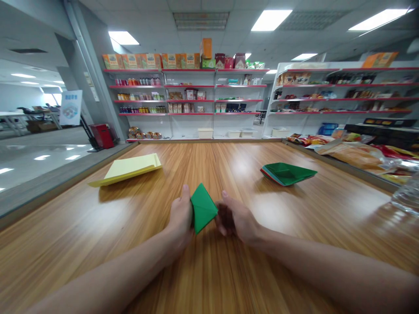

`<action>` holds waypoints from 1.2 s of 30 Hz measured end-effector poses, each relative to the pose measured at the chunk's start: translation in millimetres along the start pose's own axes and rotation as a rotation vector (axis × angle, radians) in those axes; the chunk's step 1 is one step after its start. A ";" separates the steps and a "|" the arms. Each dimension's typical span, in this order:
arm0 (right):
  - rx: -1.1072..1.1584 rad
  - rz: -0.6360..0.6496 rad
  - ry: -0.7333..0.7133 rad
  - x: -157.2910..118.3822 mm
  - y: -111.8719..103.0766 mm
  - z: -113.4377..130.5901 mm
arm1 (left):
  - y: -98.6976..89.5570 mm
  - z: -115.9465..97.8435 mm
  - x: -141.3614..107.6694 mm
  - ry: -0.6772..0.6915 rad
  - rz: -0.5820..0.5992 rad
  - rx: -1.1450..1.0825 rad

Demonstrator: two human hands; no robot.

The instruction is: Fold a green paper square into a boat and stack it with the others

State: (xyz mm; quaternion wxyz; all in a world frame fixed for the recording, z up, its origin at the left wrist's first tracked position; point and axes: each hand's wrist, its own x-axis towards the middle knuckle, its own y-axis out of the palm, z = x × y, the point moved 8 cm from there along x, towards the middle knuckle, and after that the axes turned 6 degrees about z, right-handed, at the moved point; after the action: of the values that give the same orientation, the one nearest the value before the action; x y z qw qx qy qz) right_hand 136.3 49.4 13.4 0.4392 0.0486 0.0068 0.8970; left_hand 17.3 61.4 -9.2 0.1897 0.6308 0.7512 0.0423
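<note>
A small folded piece of green paper [203,208] is held up above the wooden table [203,279], its left side in the grip of my left hand [182,214]. Close by its right corner is my right hand [236,218], with the fingers curled and apart from the thumb; nothing shows between them, and the fingertips are partly in shadow. Whether they touch the paper's corner is hard to tell.
Yellow folded paper [131,169] lies at the back left of the table. A stack of folded paper, green on top [288,173], sits at the back right. Snack bags [360,155] and a clear plastic object [407,194] are at the far right. Stocked shelves stand behind.
</note>
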 end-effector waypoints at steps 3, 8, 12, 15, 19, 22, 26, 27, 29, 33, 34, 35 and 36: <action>-0.422 0.194 -0.086 -2.9 20.2 4.6 | -6.2 0.9 6.2 0.033 -0.043 -0.014; -0.488 0.090 -0.016 -3.7 16.5 1.2 | 0.5 -9.1 3.1 0.199 0.037 0.229; -0.214 -0.068 0.074 2.4 -11.3 -7.7 | 19.0 -14.3 2.5 0.269 0.327 0.432; -0.102 -0.146 0.101 4.9 -27.3 -11.3 | 22.7 -9.2 5.0 0.221 0.489 0.458; -0.171 -0.116 0.157 6.3 -32.0 -15.0 | 28.5 1.6 3.0 0.081 0.731 0.356; -0.330 -0.085 0.169 7.6 -35.1 -15.0 | 31.7 5.1 -0.7 0.007 0.846 0.348; -0.594 -0.083 0.148 9.0 -41.0 -11.7 | 32.3 8.3 -2.0 -0.053 0.863 0.419; -0.631 -0.075 0.126 8.5 -40.2 -9.4 | 31.9 7.2 -2.0 -0.048 0.848 0.414; -0.662 -0.043 0.044 5.5 -33.4 -0.7 | 31.6 4.3 -4.5 -0.041 0.848 0.377; -0.654 0.105 -0.173 -8.5 -5.1 23.6 | 32.4 4.6 -18.4 -0.108 0.965 0.312; -0.648 0.136 -0.195 -11.5 0.2 26.6 | 33.0 6.3 -22.1 -0.135 1.001 0.308; -0.640 0.150 -0.195 -13.1 2.7 27.3 | 33.6 8.0 -24.4 -0.155 1.023 0.301; -0.631 0.142 -0.180 -13.0 1.8 26.1 | 34.3 8.8 -24.6 -0.157 1.022 0.285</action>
State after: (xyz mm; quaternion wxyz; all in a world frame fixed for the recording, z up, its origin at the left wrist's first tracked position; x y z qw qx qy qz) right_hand 145.3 37.3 38.4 0.3679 -0.0105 -0.3133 0.8754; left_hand 55.5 43.0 -1.2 0.1130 0.9370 0.3300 -0.0203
